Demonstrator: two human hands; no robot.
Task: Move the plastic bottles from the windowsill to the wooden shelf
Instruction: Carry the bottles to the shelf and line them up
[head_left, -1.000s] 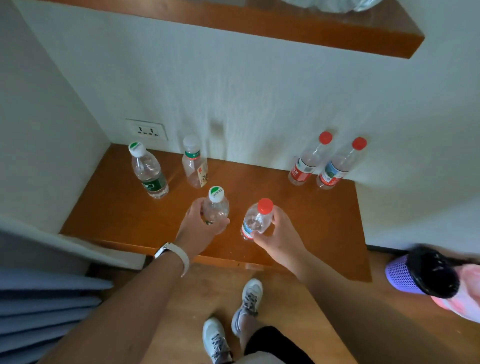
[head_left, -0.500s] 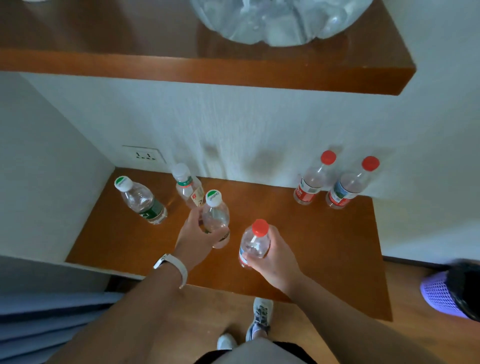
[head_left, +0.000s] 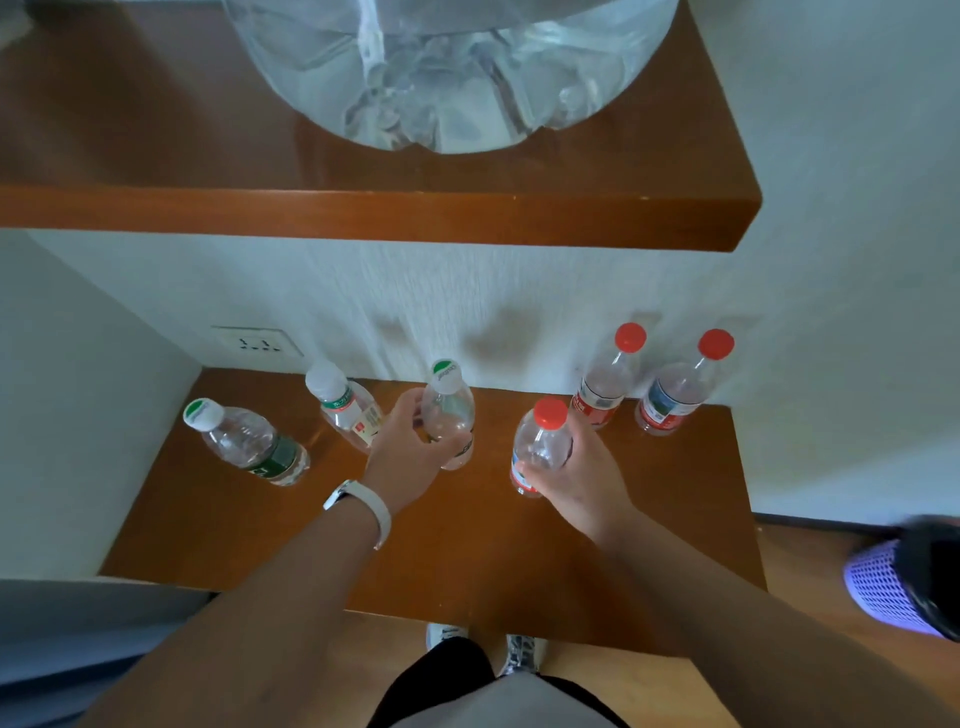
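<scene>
My left hand (head_left: 410, 454) grips a clear bottle with a white-and-green cap (head_left: 448, 410). In my right hand (head_left: 582, 478) is a clear bottle with a red cap (head_left: 540, 444). Both bottles are held upright just above the lower wooden surface (head_left: 467, 540). On that surface stand a green-labelled bottle (head_left: 244, 441) at the left, a white-capped bottle (head_left: 345, 405) beside it, and two red-capped bottles (head_left: 605, 379) (head_left: 680, 384) by the back wall. The upper wooden shelf (head_left: 363, 213) runs across above them.
A large clear water jug (head_left: 452, 67) sits on the upper shelf. A wall socket (head_left: 257, 343) is at the back left. A purple mesh bin (head_left: 904, 582) stands on the floor at the right. A white wall closes the left side.
Both hands have carried their bottles away from me toward the back wall. The view has tilted up, so more of the upper shelf and the jug shows.
</scene>
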